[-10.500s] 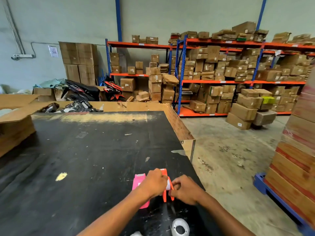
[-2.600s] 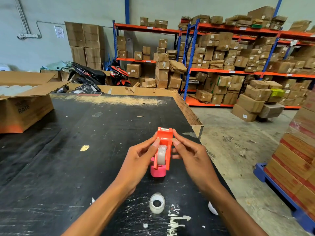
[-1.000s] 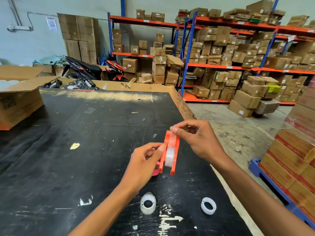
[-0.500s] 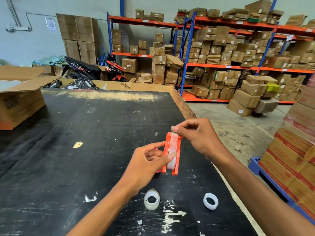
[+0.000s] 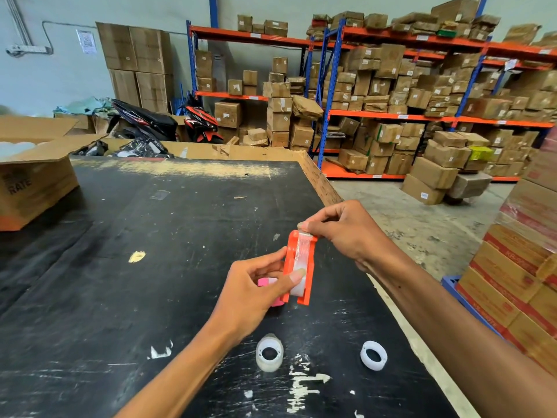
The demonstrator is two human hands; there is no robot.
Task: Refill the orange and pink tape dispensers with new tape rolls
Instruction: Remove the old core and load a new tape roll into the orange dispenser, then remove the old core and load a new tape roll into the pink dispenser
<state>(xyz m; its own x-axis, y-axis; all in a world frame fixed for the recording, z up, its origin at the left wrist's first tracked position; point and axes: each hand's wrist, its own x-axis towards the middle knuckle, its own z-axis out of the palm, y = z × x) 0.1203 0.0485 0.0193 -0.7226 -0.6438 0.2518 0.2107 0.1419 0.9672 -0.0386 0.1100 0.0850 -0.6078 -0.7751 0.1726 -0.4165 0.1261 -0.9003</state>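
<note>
The orange tape dispenser (image 5: 310,267) is held upright above the black table (image 5: 135,297), with a clear tape roll seated inside it. My left hand (image 5: 256,294) grips its side, thumb pressed on the roll. My right hand (image 5: 343,230) pinches the tape's loose end at the dispenser's top edge. The pink dispenser (image 5: 265,282) lies on the table behind my left hand, mostly hidden. A clear tape roll (image 5: 269,352) and a thin white ring (image 5: 373,355) that looks like an empty core lie on the table near me.
An open cardboard box (image 5: 33,182) sits at the table's far left. The table's right edge (image 5: 416,351) drops to a concrete floor. Stacked cartons on a blue pallet (image 5: 518,282) stand at right. Shelves of boxes (image 5: 391,95) fill the back.
My right hand has drawn the tape end up to the dispenser's top edge. My left thumb has shifted onto the roll. The dispenser stays in nearly the same spot.
</note>
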